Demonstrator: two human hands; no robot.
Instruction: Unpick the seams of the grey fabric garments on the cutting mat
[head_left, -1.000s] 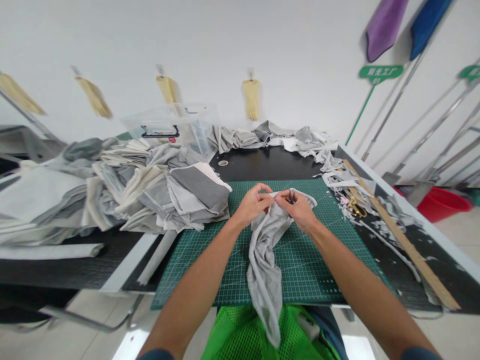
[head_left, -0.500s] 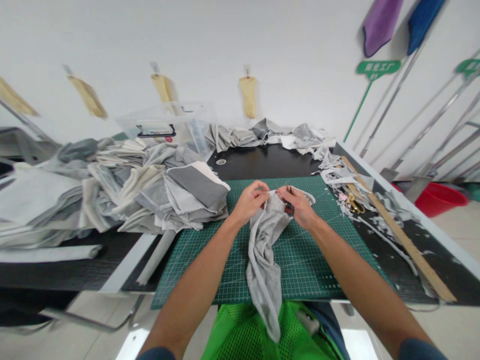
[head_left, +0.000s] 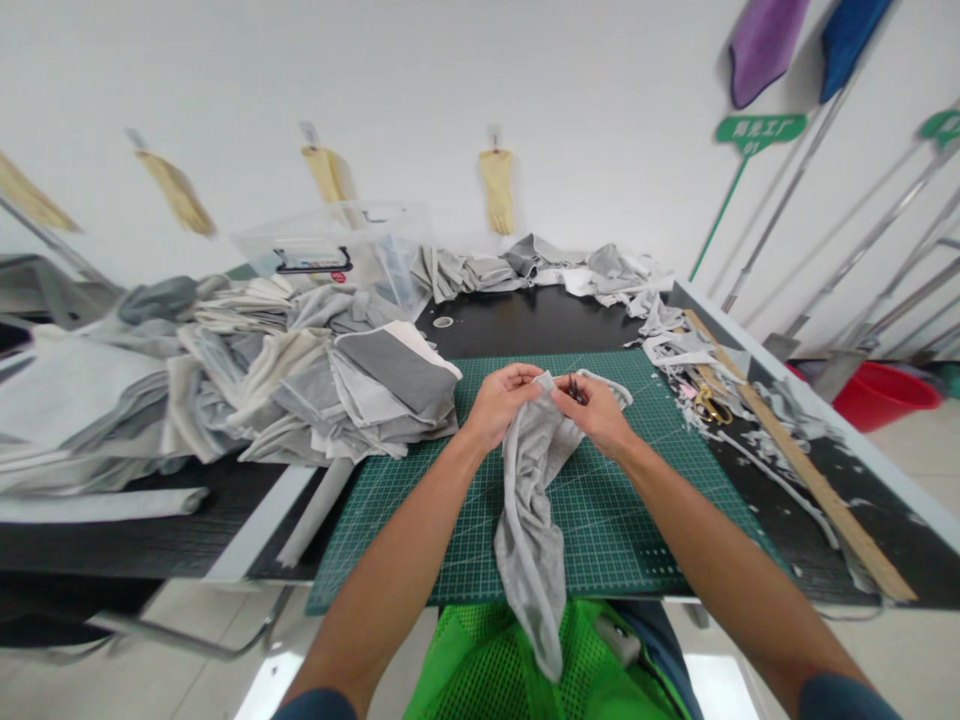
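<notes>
A light grey cloth (head_left: pixel 531 515) hangs bunched from my fingers, over the green cutting mat (head_left: pixel 630 500) and past its front edge onto my green mesh vest. My left hand (head_left: pixel 496 405) is closed, pinching the cloth's top edge near a small corner that sticks up. Closed too, my right hand (head_left: pixel 602 412) grips the same edge just to the right. Small dark snips (head_left: pixel 575 388) show between its thumb and fingers; their blades are partly hidden. Another part of the cloth lies on the mat behind the right hand.
Stacked grey and white cloths (head_left: pixel 390 375) cover the left side. Behind them stands a clear plastic box (head_left: pixel 330 240). On the right lie a wooden ruler (head_left: pixel 802 460), gold-handled scissors (head_left: pixel 709 405) and fabric scraps (head_left: pixel 675 350). A roll of tape (head_left: pixel 442 322) sits beyond the mat.
The cloth's corner now stands up between my hands. The snips in my right hand have turned and show more clearly above the fingers. Both hands stay nearly in place.
</notes>
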